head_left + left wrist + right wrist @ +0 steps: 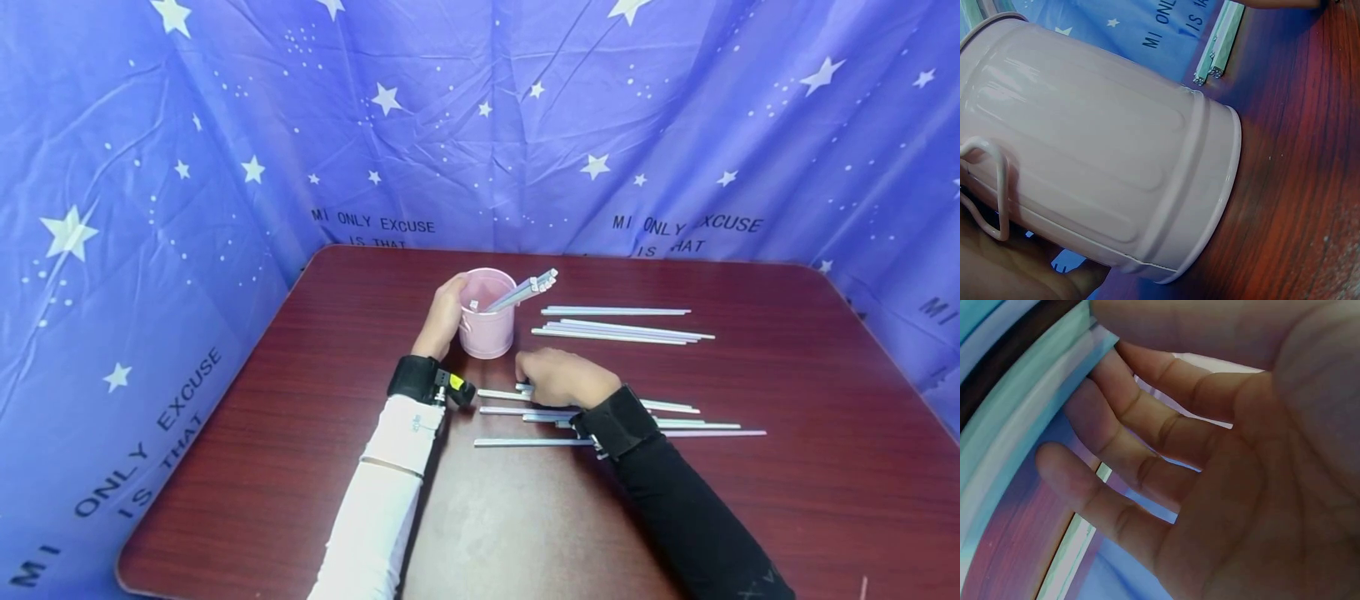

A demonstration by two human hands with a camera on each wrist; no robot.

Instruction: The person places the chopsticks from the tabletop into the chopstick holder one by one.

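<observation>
A small pink bucket (486,337) stands toward the back middle of the table. Its left side is gripped by my left hand (437,323), fingers up near the rim. Several thin pale sticks (517,293) lean out over the bucket's right side. The left wrist view shows the bucket's ribbed wall and a wire side handle (1002,187). In front of the bucket, my right hand (566,379) is low over a group of loose sticks (498,395). Seen from the right wrist, thumb and fingertips pinch the edge of pale sticks (1054,381); the other fingers are loosely bent.
Behind the right hand, a second group of sticks (615,333) lies side by side, with a pair (615,311) just beyond. One stick (525,443) lies closest to the front. The reddish-brown table (262,467) meets a blue star-patterned curtain (480,167) at the back and sides.
</observation>
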